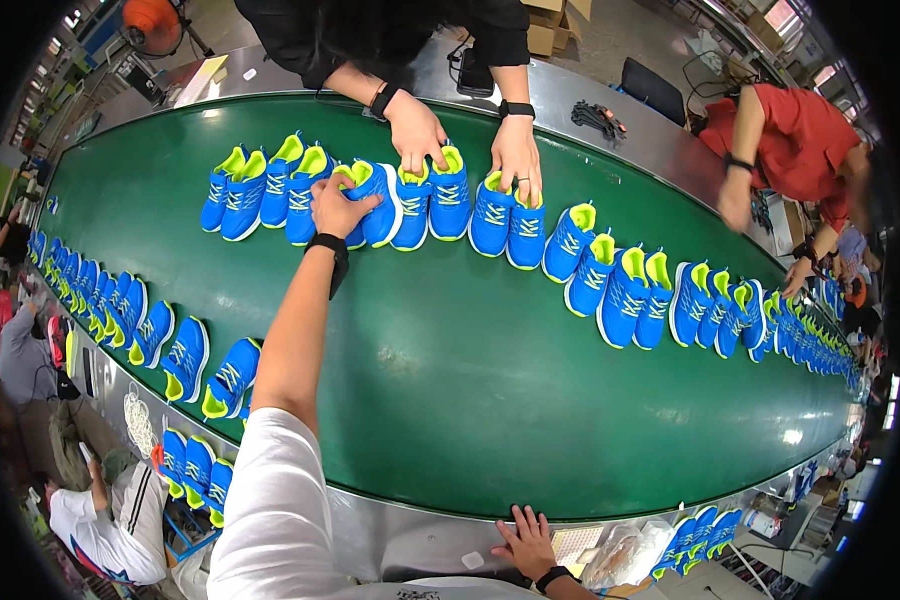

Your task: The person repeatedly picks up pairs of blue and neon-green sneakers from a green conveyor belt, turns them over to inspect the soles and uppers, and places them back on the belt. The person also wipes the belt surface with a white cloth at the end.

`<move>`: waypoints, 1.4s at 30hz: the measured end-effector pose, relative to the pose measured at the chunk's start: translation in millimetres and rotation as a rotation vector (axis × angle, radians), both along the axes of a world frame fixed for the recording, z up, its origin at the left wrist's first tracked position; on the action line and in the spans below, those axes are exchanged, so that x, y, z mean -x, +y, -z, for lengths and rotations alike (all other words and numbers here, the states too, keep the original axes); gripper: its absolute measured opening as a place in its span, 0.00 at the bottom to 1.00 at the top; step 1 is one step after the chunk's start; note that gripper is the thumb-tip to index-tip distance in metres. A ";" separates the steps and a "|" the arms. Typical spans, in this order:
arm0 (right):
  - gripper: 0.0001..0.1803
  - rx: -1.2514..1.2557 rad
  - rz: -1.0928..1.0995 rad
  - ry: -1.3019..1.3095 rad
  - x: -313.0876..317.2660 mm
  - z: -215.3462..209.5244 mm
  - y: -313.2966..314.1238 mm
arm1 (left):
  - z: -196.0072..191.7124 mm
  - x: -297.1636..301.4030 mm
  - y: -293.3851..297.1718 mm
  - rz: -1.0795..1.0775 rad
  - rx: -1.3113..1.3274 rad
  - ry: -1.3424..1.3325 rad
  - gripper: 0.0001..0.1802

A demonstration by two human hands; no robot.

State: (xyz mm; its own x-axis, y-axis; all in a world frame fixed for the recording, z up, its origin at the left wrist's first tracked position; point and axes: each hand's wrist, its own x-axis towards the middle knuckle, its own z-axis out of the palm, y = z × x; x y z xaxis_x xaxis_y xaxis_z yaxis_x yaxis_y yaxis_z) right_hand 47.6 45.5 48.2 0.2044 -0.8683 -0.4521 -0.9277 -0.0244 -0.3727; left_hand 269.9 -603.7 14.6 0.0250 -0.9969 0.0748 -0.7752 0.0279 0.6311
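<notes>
My left arm stretches across the green conveyor belt [450, 400] to the far row of blue sneakers with lime-green linings and laces. My left hand [340, 210] grips a blue sneaker [380, 205] at its collar; the shoe tilts on its side, white sole edge facing right. Beside it a co-worker's hand [417, 130] reaches into a neighbouring pair, and that person's other hand [517, 155] touches another pair [507, 225] to the right. Near me, my right hand [527, 545] lies with fingers spread on the belt's metal edge, holding nothing.
The far row of sneakers [625, 295] runs off to the right; a near-left row [185, 360] follows the belt's close edge. A person in red [795, 140] leans in at right. More sneakers [695, 540] and a plastic bag [630, 555] sit near my right hand.
</notes>
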 end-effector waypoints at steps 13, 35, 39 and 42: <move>0.32 -0.012 0.020 0.010 -11.1 -7.9 -10.9 | -17.7 36.9 11.1 -0.130 -0.184 -0.200 0.47; 0.39 -0.017 -0.071 0.092 -35.8 -15.6 -10.7 | -36.5 4.5 263.3 0.272 0.085 0.442 0.17; 0.41 0.090 0.170 -0.021 -18.4 -31.5 10.9 | -69.5 69.0 444.0 0.411 -0.567 0.663 0.15; 0.38 0.352 0.387 -0.122 4.8 -48.6 32.1 | -99.4 113.7 541.8 0.596 -0.733 0.699 0.13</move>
State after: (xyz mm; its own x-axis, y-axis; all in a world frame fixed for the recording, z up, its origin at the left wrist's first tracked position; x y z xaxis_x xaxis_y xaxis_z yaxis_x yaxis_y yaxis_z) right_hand 42.9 77.6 96.8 -0.1277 -0.9854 -0.1129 -0.8442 0.1678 -0.5092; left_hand 156.2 -61.9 114.0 -0.6516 -0.6639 -0.3670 -0.2413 -0.2772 0.9300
